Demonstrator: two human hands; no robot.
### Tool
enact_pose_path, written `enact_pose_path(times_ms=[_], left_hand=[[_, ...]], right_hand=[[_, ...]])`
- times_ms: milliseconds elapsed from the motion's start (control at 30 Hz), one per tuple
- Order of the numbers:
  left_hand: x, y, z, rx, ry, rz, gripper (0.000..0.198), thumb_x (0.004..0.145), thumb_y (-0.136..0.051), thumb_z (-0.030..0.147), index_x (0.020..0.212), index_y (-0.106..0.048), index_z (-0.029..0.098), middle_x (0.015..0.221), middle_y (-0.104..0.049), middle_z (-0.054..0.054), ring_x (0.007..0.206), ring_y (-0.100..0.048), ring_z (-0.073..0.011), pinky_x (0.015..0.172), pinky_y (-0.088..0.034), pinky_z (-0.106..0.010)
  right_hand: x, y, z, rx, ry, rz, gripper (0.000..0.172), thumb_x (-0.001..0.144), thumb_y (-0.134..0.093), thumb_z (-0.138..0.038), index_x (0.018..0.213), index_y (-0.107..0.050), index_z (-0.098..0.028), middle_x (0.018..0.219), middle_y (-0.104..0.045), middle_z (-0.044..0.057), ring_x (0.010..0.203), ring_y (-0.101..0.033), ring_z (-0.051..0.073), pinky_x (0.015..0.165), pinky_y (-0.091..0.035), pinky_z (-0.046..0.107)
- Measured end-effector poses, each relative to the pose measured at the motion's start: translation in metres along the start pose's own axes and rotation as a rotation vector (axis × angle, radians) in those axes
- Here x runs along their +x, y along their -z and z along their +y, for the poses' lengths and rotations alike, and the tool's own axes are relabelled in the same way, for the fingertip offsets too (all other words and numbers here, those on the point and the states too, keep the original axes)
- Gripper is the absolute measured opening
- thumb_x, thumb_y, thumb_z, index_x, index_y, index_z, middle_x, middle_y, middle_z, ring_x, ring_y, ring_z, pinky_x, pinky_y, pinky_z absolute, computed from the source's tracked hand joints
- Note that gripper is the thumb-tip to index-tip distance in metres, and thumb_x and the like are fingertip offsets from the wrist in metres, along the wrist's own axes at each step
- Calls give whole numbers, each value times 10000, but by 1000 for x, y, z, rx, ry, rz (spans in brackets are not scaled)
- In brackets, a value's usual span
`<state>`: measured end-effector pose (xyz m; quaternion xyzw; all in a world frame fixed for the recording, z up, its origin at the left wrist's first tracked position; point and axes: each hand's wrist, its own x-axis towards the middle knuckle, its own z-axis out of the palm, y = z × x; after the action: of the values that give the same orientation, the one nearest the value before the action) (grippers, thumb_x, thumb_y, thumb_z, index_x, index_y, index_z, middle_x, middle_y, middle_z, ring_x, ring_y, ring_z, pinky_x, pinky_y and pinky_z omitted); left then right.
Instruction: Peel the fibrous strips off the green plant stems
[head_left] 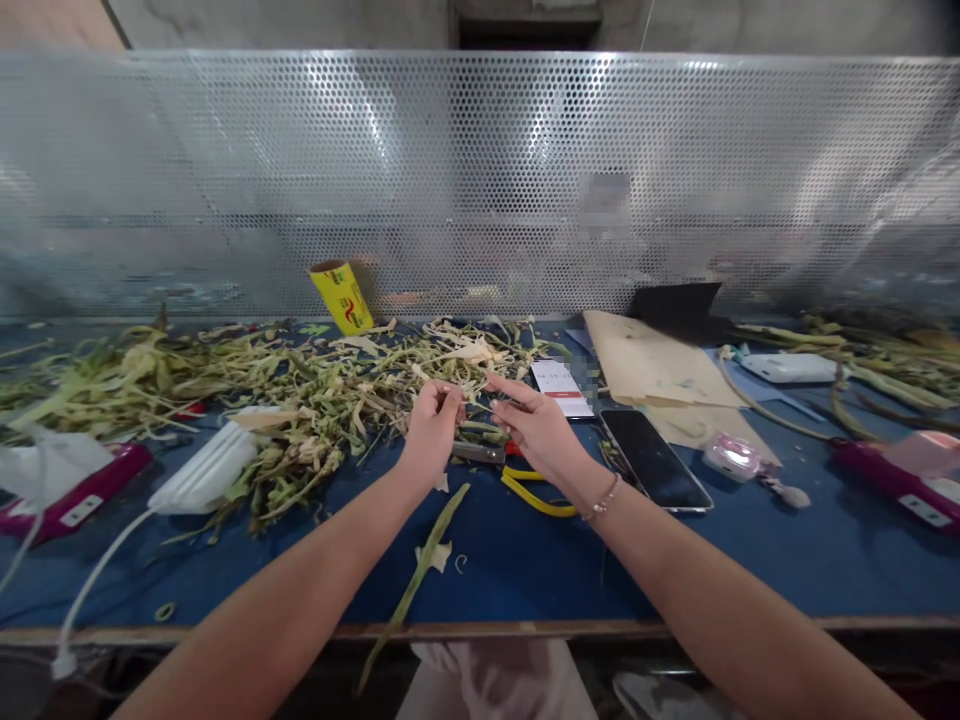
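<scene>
My left hand is closed, thumb against forefinger, over the pile of dry green plant strips. Facing it, my right hand pinches with its thumb and fingers, the forefinger reaching toward the left. Between the fingertips runs a thin pale plant strand, hard to make out against the pile. Under my right hand lies a tool with yellow handles, partly hidden. A grey metal piece shows beside it. One long green strip hangs over the table's front edge.
A phone with a lit screen and a dark phone lie at right, near brown paper and a pink-white gadget. A yellow tube leans by the perforated metal panel. Left are a white adapter and power strip.
</scene>
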<state>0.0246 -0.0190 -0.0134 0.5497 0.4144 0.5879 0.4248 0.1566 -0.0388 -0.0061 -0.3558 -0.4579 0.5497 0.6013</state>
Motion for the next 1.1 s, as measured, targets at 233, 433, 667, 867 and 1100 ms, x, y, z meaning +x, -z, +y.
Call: enact_pose_path(times_ms=[233, 433, 667, 867, 1100], left_hand=[[-1, -2, 11, 119, -32, -162, 182, 747, -531, 298, 671, -408, 187, 541, -426, 49, 504, -394, -83, 535, -337, -233], [1, -8, 6, -42, -35, -187, 177, 741, -531, 285, 674, -401, 186, 526, -418, 58, 480, -388, -72, 517, -332, -222], [3, -9, 8, -107, -34, -187, 171, 743, -539, 264, 669, -409, 181, 501, -419, 55, 466, -375, -69, 488, -298, -214], [8, -5, 4, -16, -133, -189, 151, 777, -505, 258, 688, -407, 184, 531, -420, 52, 486, -396, -77, 513, -327, -221], [5, -5, 11, 125, -217, -228, 152, 794, -491, 260, 700, -399, 185, 539, -420, 53, 488, -398, -78, 516, -324, -222]], right_hand=[[10, 7, -2, 95, -8, 77, 286, 538, -706, -212, 823, -701, -190, 800, -650, 8, 566, -488, 49, 516, -433, 196], [12, 10, -7, 208, -32, 73, 268, 553, -685, -140, 810, -693, -215, 800, -642, -26, 541, -482, 23, 495, -408, 168], [8, 6, -11, 228, 21, 45, 299, 599, -635, -87, 867, -656, -218, 915, -608, -41, 543, -478, 5, 474, -404, 144], [3, 0, -13, 244, -49, -4, 147, 680, -629, -131, 803, -563, -179, 694, -572, -61, 479, -478, 5, 449, -404, 119], [3, -4, -11, 91, -202, 49, 188, 792, -544, -333, 706, -500, -172, 553, -537, -46, 416, -446, 39, 403, -368, 157]])
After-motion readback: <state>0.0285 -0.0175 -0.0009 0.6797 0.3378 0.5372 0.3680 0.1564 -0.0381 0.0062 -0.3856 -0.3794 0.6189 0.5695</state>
